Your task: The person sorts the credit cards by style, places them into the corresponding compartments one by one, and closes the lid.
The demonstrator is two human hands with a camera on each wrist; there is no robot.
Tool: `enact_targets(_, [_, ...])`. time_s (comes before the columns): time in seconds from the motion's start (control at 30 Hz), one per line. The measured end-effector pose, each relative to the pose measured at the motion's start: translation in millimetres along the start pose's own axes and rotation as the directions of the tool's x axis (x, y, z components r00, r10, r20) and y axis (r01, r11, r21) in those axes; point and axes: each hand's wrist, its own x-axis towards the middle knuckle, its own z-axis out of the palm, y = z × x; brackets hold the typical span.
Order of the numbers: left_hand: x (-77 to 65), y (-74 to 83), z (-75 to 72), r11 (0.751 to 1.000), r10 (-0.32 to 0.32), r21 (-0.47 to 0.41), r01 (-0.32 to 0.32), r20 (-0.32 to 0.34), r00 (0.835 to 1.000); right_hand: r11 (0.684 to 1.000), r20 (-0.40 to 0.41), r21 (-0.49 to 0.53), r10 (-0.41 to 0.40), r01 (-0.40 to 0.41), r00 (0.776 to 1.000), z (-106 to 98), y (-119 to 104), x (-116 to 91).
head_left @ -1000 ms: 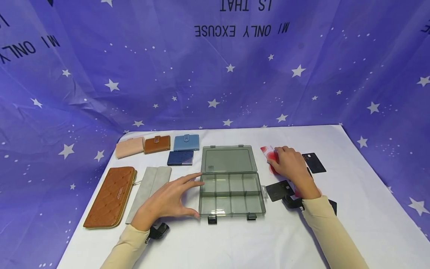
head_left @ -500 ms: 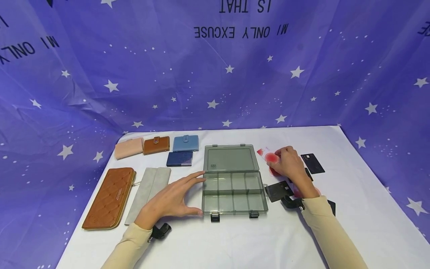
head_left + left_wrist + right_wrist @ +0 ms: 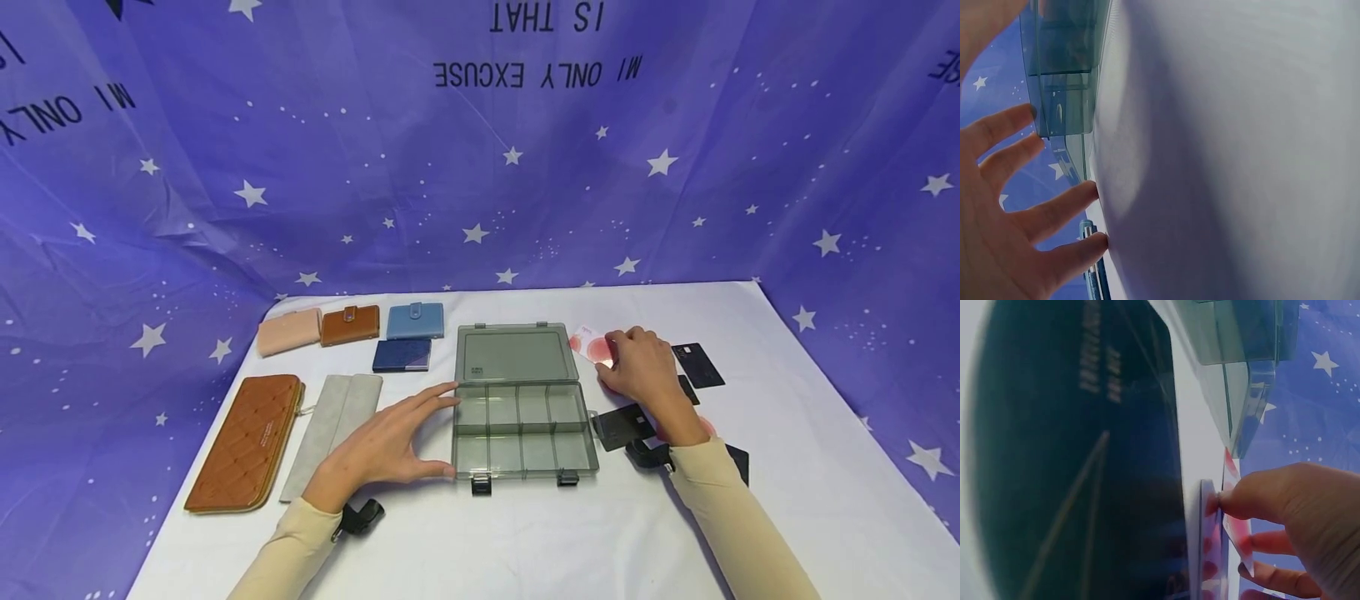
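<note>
A translucent grey-green compartment box (image 3: 517, 428) lies with its lid (image 3: 513, 356) folded back. Along its left side my left hand (image 3: 375, 446) spreads its fingers, thumb by the front corner and fingertips at the side wall. In the left wrist view, fingertips (image 3: 1034, 112) meet the box's corner. To the right of the lid, my right hand (image 3: 643, 367) pinches a pink-and-white card (image 3: 588, 343) with red circles. The right wrist view shows that card (image 3: 1238, 534) tilted between thumb and fingers, beside another pink patterned card (image 3: 1211, 550).
Black cards (image 3: 624, 427) (image 3: 699, 365) lie around my right forearm, one against the box's right side. At left are a brown quilted wallet (image 3: 247, 442), a grey wallet (image 3: 337, 417), a pink wallet (image 3: 289, 331), a brown cardholder (image 3: 351, 325), a blue cardholder (image 3: 416, 321) and a navy case (image 3: 402, 355).
The box has shifted slightly right with my left hand against it. My right hand has pinched the pink-and-white card, which has moved a little left and tilted.
</note>
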Motion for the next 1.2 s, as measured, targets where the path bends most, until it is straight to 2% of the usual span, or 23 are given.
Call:
enact_targets(0.27, [0.0,0.1,0.5,1.0,0.023,0.011,-0.023,-0.021,1.0,0.996,-0.018,-0.08,-0.04,0.039,0.999,-1,2,1])
enact_targets(0.43, [1.3,0.8,1.9,0.999,0.036,0.022,-0.035,-0.029,0.999,0.996,-0.124,-0.08,-0.052,0.042,0.991,-13,2,1])
enact_targets(0.53, [1.6,1.3,2.2,0.999,0.034,0.03,-0.033,-0.026,0.999,0.994,-0.185,-0.058,-0.099,0.09,0.978,-22,-2,1])
enact_targets(0.6, [1.9,1.2,1.8,0.999,0.031,0.034,-0.03,-0.023,0.999,0.991,-0.193,-0.024,-0.133,0.131,0.972,-30,-10,1])
enact_targets(0.73, [1.9,0.2,-0.1,1.0,0.022,0.023,-0.021,-0.014,1.0,0.974,-0.136,0.079,-0.203,0.214,0.97,-45,-38,-3])
enact_targets(0.8, [1.3,-0.9,-1.0,1.0,0.016,0.009,-0.016,-0.005,1.0,0.957,-0.096,0.113,-0.258,0.268,0.961,-50,-55,-6])
enact_targets(1.0, [1.0,-2.3,-2.7,1.0,0.016,-0.011,-0.016,0.008,1.0,0.892,0.002,0.113,-0.441,0.438,0.897,-51,-98,-20])
enact_targets(1.2, [3.1,-2.4,-2.3,1.0,0.005,-0.018,-0.004,0.013,1.0,0.859,0.028,0.087,-0.508,0.504,0.861,-38,-121,-22])
